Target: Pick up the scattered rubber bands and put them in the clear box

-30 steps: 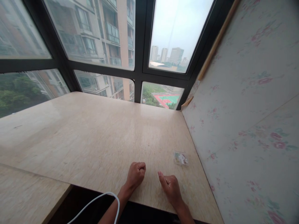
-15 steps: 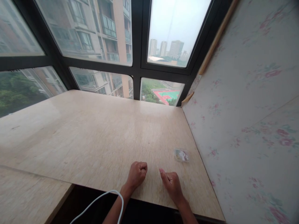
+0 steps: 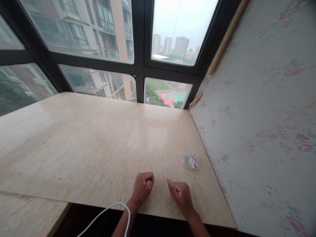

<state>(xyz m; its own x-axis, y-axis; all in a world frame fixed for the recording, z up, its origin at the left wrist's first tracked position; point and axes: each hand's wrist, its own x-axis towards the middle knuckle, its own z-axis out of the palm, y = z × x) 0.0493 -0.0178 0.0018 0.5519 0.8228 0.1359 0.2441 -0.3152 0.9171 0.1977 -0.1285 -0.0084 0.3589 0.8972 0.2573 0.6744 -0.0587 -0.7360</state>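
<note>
Both of my hands rest near the front edge of a beige stone-patterned ledge (image 3: 98, 148). My left hand (image 3: 143, 187) is curled into a fist, and nothing shows in it. To its right, my right hand (image 3: 180, 197) is also a fist, its thumb pointing up and forward; it too shows nothing held. A gap of bare surface separates the two. Beyond my right hand lies a small clear plastic box (image 3: 191, 162) with small items inside that are too small to make out. Neither hand touches it.
A white cable (image 3: 108, 208) loops over my left forearm. Dark-framed windows (image 3: 140, 49) border the ledge at the back, and a flower-patterned wall (image 3: 259, 131) rises on the right. Below the front edge is a dark gap (image 3: 153, 227).
The camera view has shifted slightly, so the windows and ledge appear a little further left and higher. Both hands remain fists in nearly the same place.
</note>
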